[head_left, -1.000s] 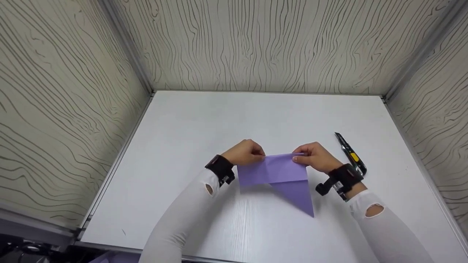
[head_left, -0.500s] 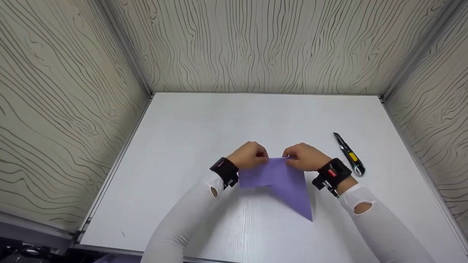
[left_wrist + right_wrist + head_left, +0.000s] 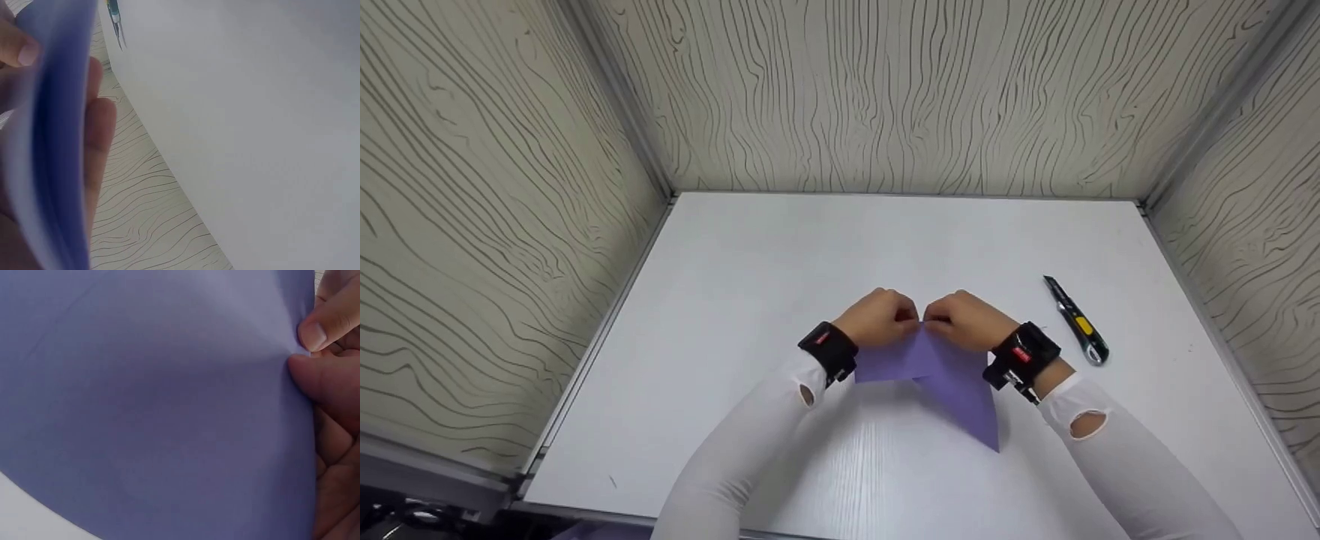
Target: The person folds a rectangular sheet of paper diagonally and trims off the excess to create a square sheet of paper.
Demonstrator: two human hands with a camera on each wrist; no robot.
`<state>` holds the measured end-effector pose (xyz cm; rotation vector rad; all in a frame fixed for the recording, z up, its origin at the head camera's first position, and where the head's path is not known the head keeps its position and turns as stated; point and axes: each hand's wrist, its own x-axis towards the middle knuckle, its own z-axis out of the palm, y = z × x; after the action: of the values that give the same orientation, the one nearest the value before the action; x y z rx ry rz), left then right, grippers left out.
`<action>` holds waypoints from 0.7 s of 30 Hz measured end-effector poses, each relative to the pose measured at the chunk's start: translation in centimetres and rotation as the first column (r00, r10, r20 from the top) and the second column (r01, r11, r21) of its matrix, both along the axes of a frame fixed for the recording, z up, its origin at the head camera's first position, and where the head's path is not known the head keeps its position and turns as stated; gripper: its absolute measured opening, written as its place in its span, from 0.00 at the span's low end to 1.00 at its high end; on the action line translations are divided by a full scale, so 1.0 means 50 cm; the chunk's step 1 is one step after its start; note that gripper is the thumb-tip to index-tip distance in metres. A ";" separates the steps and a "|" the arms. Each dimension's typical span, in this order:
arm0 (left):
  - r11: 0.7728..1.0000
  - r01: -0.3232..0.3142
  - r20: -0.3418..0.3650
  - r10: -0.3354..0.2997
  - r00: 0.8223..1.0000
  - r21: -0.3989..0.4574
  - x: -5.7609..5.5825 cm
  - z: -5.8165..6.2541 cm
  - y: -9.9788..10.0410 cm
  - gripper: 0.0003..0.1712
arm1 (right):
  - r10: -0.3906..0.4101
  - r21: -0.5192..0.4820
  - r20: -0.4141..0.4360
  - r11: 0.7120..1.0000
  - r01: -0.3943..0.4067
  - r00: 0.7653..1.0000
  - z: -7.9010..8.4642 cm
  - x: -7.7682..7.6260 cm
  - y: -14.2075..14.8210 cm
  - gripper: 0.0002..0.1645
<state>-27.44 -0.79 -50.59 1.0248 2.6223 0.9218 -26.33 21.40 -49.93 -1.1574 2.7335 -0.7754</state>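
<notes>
A folded sheet of purple paper (image 3: 960, 390) hangs from both hands above the white table, one pointed corner dropping toward the front right. My left hand (image 3: 879, 319) pinches its top edge between thumb and fingers, and my right hand (image 3: 971, 322) pinches the same edge right beside it, the fingertips almost meeting. In the right wrist view, both thumbs press close together on the paper (image 3: 169, 410), and small creases spread from that spot. Seen edge-on in the left wrist view, the paper (image 3: 62, 140) shows layers standing apart, with fingers behind it.
A utility knife (image 3: 1076, 322) with a yellow slider lies on the white table (image 3: 780, 255), to the right of the right hand, its blade end pointing away. Wood-patterned panels (image 3: 840, 97) enclose the table at the back and sides.
My right hand has slid left along the paper's top edge until it sits against my left hand, which has shifted slightly right. The paper's right part has folded round and the upper edge has bunched.
</notes>
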 end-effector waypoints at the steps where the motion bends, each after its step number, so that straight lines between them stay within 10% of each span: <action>1: 1.000 0.012 -0.009 -0.012 1.000 0.001 0.001 0.000 0.001 0.10 | 0.012 -0.011 -0.002 1.000 -0.012 1.000 0.000 0.000 0.000 0.07; 9: 0.996 0.089 -0.087 -0.086 0.993 0.033 -0.002 0.002 -0.009 0.09 | -0.002 -0.005 0.038 1.000 0.002 0.999 0.015 0.007 0.005 0.08; 21: 0.996 0.088 0.010 -0.088 0.996 -0.011 -0.014 0.008 -0.046 0.09 | 0.014 -0.015 0.068 1.000 -0.013 0.998 0.016 0.006 0.025 0.09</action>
<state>-28.16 -3.10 -50.18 1.1206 2.5488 0.8893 -26.03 22.64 -49.15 -1.1299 2.6668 -0.8189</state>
